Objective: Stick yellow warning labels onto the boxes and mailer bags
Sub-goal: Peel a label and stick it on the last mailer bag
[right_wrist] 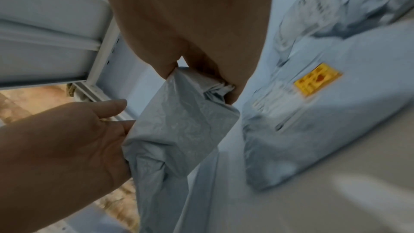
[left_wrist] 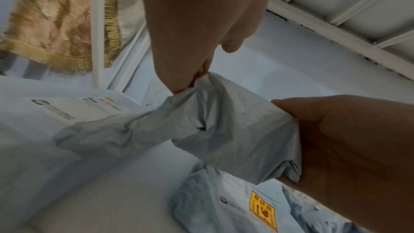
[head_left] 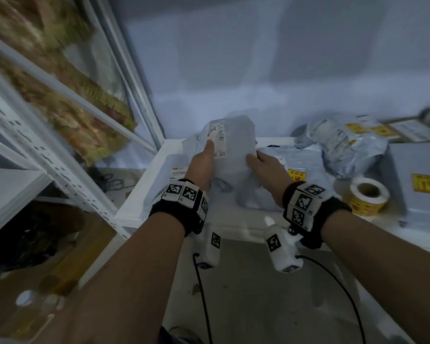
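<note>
White shelving (head_left: 60,150) stood at left, beside a pale table (head_left: 144,184) under a blank wall. Above it the left hand (head_left: 201,167) and right hand (head_left: 266,167) each pinched a grey mailer bag (head_left: 233,155) (no yellow on it). It likely needed laying flat, then a sticker from the label roll (head_left: 368,199) at right.

Both hands are up on a crumpled grey plastic mailer bag (head_left: 230,155) held over the white table (head_left: 144,194). Left hand (head_left: 202,165) grips its left side, thumb right by the white shipping label (head_left: 217,139); right hand (head_left: 265,167) holds the right side. Off to the right there's a roll of yellow warning labels (head_left: 368,198), a grey box (head_left: 417,180) with one already stuck on, plus more labelled grey bags (head_left: 345,147) piled behind.
</note>
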The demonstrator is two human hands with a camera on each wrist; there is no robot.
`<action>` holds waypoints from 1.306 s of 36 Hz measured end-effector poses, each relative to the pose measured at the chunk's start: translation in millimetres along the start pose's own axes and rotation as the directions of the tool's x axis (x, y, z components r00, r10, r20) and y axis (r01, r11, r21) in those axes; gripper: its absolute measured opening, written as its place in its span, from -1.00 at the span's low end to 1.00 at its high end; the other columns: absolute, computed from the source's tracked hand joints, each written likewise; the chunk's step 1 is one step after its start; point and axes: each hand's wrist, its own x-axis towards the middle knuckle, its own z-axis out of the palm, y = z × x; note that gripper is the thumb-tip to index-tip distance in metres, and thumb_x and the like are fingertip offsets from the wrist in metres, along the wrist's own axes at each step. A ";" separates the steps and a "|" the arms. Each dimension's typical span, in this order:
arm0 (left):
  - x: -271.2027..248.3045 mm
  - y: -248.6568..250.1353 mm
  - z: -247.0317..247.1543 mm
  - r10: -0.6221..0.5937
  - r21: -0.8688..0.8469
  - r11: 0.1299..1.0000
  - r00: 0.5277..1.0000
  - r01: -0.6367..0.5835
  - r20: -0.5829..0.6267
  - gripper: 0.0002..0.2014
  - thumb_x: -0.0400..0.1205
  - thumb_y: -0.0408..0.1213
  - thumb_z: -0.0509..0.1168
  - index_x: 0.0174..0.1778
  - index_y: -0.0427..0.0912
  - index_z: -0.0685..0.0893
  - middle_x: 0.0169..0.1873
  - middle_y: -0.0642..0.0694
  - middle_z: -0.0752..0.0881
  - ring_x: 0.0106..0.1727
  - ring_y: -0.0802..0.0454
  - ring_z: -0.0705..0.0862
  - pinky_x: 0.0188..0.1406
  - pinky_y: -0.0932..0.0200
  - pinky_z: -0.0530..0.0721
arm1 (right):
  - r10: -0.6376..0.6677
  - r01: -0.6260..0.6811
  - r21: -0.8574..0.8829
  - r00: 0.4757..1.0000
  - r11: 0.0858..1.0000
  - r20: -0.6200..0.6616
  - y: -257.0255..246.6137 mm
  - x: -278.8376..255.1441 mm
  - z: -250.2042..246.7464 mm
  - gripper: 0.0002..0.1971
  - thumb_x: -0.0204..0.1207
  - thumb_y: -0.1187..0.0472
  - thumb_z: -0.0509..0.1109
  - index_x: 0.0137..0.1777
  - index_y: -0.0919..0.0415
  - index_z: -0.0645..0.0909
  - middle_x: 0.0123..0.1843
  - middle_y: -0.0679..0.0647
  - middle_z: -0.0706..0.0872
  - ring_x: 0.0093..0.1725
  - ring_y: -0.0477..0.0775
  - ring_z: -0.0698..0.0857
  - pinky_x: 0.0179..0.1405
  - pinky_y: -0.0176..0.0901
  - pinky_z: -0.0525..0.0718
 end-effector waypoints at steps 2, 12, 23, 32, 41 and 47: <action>9.7 -8.9 14.0 0.007 0.012 1.000 0.999 -0.007 0.032 -0.28 0.25 0.46 0.28 0.11 -0.03 0.73 0.22 -0.21 0.77 0.25 -0.26 0.73 0.38 -0.23 0.63 | 0.019 -0.019 -0.019 1.000 1.000 -0.018 5.2 -1.9 -16.3 -0.62 0.69 0.03 0.15 0.23 0.28 0.64 0.22 0.26 0.70 0.21 0.32 0.66 0.30 0.26 0.61; 9.9 -16.6 72.6 0.021 0.060 0.998 0.989 -0.030 0.144 -0.17 0.28 0.33 0.27 0.33 -0.17 0.69 0.22 -0.21 0.77 0.27 -0.23 0.72 0.40 -0.20 0.62 | 0.057 -0.059 -0.090 0.998 0.994 -0.033 32.6 3.4 -71.5 -0.59 0.71 -0.01 0.14 0.27 0.29 0.62 0.23 0.27 0.72 0.19 0.35 0.68 0.33 0.26 0.60; -10.1 -12.5 106.1 0.037 0.323 0.943 0.987 -0.086 0.154 -0.40 0.72 0.10 0.17 0.42 -0.37 0.59 0.35 -0.37 0.67 0.37 -0.33 0.65 0.42 -0.21 0.60 | 0.152 -0.144 -0.212 0.988 0.967 0.020 55.5 7.4 -90.1 -0.77 0.65 0.13 0.18 0.13 0.29 0.48 -0.07 0.17 0.61 -0.27 0.09 0.54 -0.39 -0.18 0.44; -4.6 -22.5 110.1 -0.082 0.158 0.986 0.973 0.049 0.216 -0.55 0.49 0.13 0.31 0.05 -0.19 0.71 0.14 -0.25 0.78 0.23 -0.24 0.73 0.41 -0.23 0.62 | 0.196 -0.190 -0.294 0.981 0.937 -0.010 71.9 8.6 -93.8 -0.84 0.61 0.20 0.23 0.10 0.28 0.45 0.03 0.19 0.56 0.01 0.13 0.52 -0.05 -0.09 0.51; -12.7 -19.3 113.3 -0.044 0.366 0.931 0.985 -0.021 0.167 -0.47 0.70 0.13 0.18 0.19 -0.32 0.67 0.20 -0.35 0.73 0.27 -0.32 0.70 0.39 -0.19 0.64 | 0.245 -0.243 -0.308 0.969 0.920 -0.033 76.5 8.1 -84.2 -0.70 0.51 0.30 0.27 0.20 0.42 0.58 0.11 0.28 0.67 0.06 0.22 0.64 0.04 -0.02 0.62; -8.2 -13.5 112.4 -0.014 0.297 0.954 0.990 -0.028 0.137 -0.62 0.76 0.05 0.16 -0.21 -0.15 0.60 -0.08 -0.21 0.67 0.04 -0.14 0.63 0.34 -0.03 0.59 | 0.229 -0.227 -0.280 0.973 0.933 -0.025 75.5 1.9 -91.7 -0.68 0.52 0.16 0.28 0.18 0.35 0.59 0.14 0.26 0.69 0.15 0.27 0.66 0.17 0.05 0.61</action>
